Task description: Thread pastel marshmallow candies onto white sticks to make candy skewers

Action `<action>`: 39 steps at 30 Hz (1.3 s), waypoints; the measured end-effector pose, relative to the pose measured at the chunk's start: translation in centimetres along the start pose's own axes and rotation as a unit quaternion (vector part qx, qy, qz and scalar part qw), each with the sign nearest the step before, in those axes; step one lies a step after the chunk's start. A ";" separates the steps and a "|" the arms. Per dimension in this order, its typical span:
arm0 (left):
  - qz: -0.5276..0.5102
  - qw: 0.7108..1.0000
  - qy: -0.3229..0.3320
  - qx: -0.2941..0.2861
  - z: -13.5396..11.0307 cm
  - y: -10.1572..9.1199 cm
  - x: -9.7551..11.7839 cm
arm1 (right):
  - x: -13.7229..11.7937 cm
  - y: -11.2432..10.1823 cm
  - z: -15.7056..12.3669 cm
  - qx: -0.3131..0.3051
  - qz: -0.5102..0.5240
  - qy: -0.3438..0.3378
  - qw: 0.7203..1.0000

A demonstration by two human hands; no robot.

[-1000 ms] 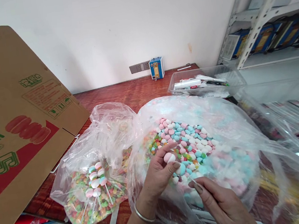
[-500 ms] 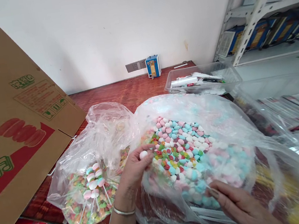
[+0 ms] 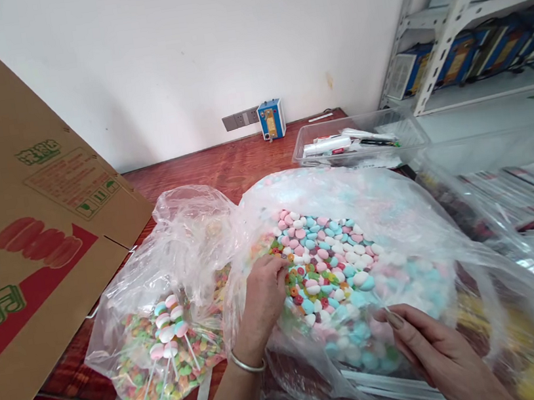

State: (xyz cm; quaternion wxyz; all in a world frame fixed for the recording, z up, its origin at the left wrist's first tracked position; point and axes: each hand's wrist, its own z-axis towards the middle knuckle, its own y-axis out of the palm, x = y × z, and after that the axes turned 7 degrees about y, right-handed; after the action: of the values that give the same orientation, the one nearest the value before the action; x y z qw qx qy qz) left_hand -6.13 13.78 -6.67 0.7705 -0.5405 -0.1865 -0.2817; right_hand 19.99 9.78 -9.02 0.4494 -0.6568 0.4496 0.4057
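My right hand (image 3: 433, 342) pinches a thin white stick (image 3: 386, 308) near the front of a large clear plastic bag (image 3: 375, 194). At the stick's upper end sits a white and blue marshmallow candy (image 3: 364, 280). My left hand (image 3: 266, 293), with a bracelet on its wrist, reaches into the bag's opening. Its fingers are curled together at the ring gummies (image 3: 303, 281); what they pinch, if anything, is hidden. Pink, white and blue marshmallow candies (image 3: 347, 242) fill the bag around the gummies. Finished-looking candy skewers (image 3: 169, 329) lie on a smaller bag of gummies (image 3: 137, 377) at left.
A large printed cardboard box (image 3: 45, 211) leans in from the left. Behind the bags stand a clear plastic tray (image 3: 306, 145) with packets and a blue device (image 3: 271, 120) by the wall sockets. White sticks (image 3: 392, 384) lie at the front. Shelving (image 3: 447, 35) is at right.
My left hand has moved right and turned over, its fingers now at the gummies; the white candy it held is no longer visible there. My right hand has moved slightly right with the stick.
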 end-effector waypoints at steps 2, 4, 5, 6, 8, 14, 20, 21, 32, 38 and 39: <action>0.034 0.999 0.018 -0.021 0.4 0.6 -0.2 | -0.1 0.2 0.1 -0.003 0.015 0.009 1.000; 0.051 0.998 0.031 -0.034 0.7 1.4 -0.1 | -0.2 0.4 0.1 -0.008 0.029 0.013 0.999; 0.056 0.997 0.035 -0.037 0.7 1.8 0.0 | -0.2 0.5 0.0 -0.009 0.033 0.012 0.999; 0.060 0.997 0.036 -0.038 0.7 2.1 0.1 | -0.2 0.5 0.0 -0.008 0.034 0.012 0.999; 0.059 0.997 0.040 -0.040 0.5 2.3 0.3 | -0.2 0.6 0.0 -0.011 0.026 0.013 1.000; -0.162 0.981 -0.098 0.040 -0.1 0.7 0.0 | 0.0 0.8 0.1 -0.041 0.021 0.032 0.998; -0.463 0.852 -0.232 0.074 -0.4 -0.2 -0.3 | -0.4 1.5 0.1 -0.104 0.024 0.037 0.994; -0.478 0.842 -0.237 0.075 -0.5 -0.2 -0.3 | -0.5 1.7 0.1 -0.107 0.018 0.030 0.994; -0.333 0.926 -0.171 0.041 -1.3 -0.6 0.4 | -2.4 3.2 -0.2 -0.134 -0.081 -0.050 0.986; -0.008 1.000 -0.012 0.026 -0.2 -0.4 -0.8 | -1.8 3.0 0.1 -0.115 -0.052 -0.041 0.991; 0.029 0.999 0.008 0.021 0.2 0.0 -1.0 | -1.8 2.9 0.2 -0.118 -0.052 -0.041 0.991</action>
State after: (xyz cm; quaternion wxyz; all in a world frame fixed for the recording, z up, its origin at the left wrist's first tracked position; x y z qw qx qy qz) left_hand -6.90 14.22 -7.21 0.7907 -0.5274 -0.1706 -0.2598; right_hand 16.68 9.78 -8.03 0.4077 -0.7103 0.3451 0.4584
